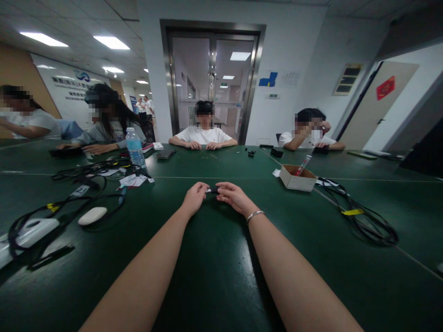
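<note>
Both my hands meet over the middle of the green table (214, 258), pinching one small black object with a shiny silver end (212, 190). It lies level between them and looks like a USB stick, but it is too small to be sure. My left hand (194, 198) is closed with thumb and fingertips at the silver end. On the black end, my right hand (235, 197) is closed, with a silver bracelet (255, 215) at its wrist. My fingertips hide parts of the object.
To the left are tangled black cables (86, 184), a white mouse (92, 216), papers (133, 180) and a water bottle (135, 148). Right of my hands stand a small open box (297, 182) and a coiled cable (370, 221). Several people sit around the table's far side.
</note>
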Demonstrator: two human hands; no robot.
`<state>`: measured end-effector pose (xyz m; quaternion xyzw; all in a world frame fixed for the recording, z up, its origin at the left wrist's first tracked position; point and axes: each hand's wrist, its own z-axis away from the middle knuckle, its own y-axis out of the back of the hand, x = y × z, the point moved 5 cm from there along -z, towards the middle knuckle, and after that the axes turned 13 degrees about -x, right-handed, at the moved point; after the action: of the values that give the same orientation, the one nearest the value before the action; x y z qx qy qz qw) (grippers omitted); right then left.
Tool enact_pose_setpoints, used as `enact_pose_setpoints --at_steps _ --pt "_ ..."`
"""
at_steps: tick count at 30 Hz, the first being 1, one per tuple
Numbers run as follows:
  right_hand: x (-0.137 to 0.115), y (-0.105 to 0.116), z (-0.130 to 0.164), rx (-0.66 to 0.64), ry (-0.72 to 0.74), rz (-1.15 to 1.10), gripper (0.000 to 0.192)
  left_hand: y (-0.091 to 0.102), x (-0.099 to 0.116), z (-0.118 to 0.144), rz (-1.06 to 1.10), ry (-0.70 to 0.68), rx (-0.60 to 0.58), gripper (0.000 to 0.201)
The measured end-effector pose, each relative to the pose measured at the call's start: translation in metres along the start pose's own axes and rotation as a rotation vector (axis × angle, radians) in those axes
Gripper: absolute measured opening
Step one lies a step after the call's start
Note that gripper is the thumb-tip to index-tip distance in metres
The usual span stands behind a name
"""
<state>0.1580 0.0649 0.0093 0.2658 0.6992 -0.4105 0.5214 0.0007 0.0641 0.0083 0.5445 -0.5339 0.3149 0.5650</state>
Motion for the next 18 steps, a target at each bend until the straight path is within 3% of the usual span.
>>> enact_pose_setpoints --at_steps 11,18 --pt "0.000 0.000 -0.001 -0.005 0.001 -0.014 0.021 0.000 -0.010 -0.005 0.052 0.029 -0.044 0.019" --pt "-0.001 -0.001 0.001 -0.013 0.001 -0.005 0.021 0.000 -0.006 -0.003 0.065 0.045 -0.033 0.020"
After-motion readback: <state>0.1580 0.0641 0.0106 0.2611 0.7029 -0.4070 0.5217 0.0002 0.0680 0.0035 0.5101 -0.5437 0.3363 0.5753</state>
